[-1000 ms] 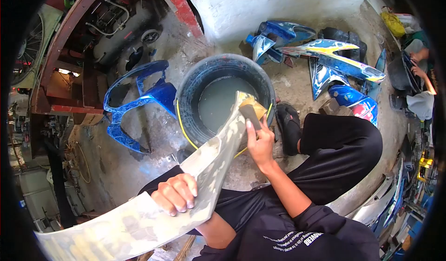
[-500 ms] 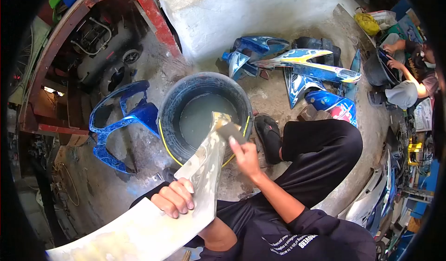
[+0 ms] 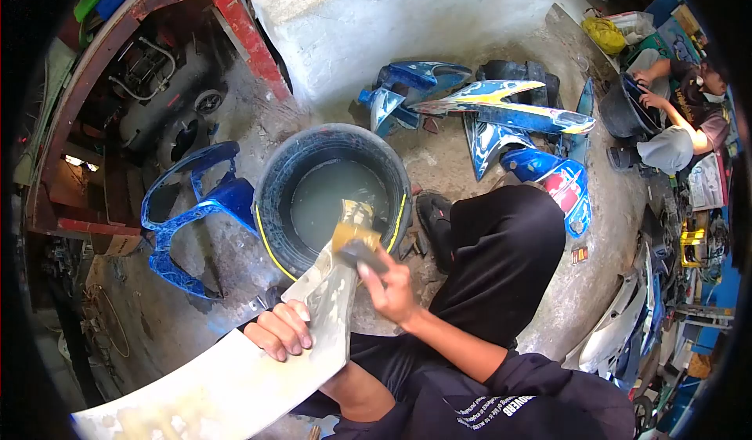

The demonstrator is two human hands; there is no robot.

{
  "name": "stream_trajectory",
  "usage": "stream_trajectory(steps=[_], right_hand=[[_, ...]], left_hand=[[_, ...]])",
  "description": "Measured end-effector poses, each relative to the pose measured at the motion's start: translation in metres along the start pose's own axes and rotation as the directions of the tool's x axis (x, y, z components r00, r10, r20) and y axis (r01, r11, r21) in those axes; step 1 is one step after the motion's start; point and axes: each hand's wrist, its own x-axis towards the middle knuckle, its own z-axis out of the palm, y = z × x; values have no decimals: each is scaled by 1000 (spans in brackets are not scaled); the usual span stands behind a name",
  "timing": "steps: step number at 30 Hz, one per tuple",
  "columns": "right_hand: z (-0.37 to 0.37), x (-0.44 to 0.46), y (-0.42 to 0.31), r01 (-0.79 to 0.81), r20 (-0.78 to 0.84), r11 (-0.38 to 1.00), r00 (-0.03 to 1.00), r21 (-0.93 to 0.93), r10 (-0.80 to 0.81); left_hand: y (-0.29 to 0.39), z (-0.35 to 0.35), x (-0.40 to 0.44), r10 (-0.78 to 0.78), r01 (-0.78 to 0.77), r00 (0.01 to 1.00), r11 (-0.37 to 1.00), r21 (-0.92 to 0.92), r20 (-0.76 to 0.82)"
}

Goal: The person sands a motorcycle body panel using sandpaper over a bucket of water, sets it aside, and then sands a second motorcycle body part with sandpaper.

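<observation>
A long pale panel (image 3: 211, 385) with yellowish patches lies across my lap, its narrow end over a black bucket (image 3: 270, 181) of cloudy water. My left hand (image 3: 280, 332) is wrapped round the panel's edge near its middle. Near the narrow tip, my right hand (image 3: 385, 287) presses a folded sheet of sandpaper (image 3: 359, 244), dark on one side and tan on the other, onto the panel. The bucket's yellow handle hangs down on my side.
A blue frame-like fairing (image 3: 223, 197) lies left of the bucket. Blue, white and yellow fairings (image 3: 501, 107) lie at the back right. Another person (image 3: 681, 103) sits far right by a black tub (image 3: 623, 111). A white wall (image 3: 392, 25) stands behind.
My right hand has moved down the panel from its tip with the sandpaper. My left hand keeps its grip. The view has shifted, and my bent knee is further left.
</observation>
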Motion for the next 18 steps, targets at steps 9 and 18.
stream_trajectory(steps=[9,18], right_hand=[[2,-1,14,7,-16,994,1000,-112,-9],[-6,16,-5,-223,-24,973,975,-59,222]], left_hand=[[-5,5,-4,57,-50,993,996,68,-102],[-7,6,-5,25,-24,996,1000,10,-90]])
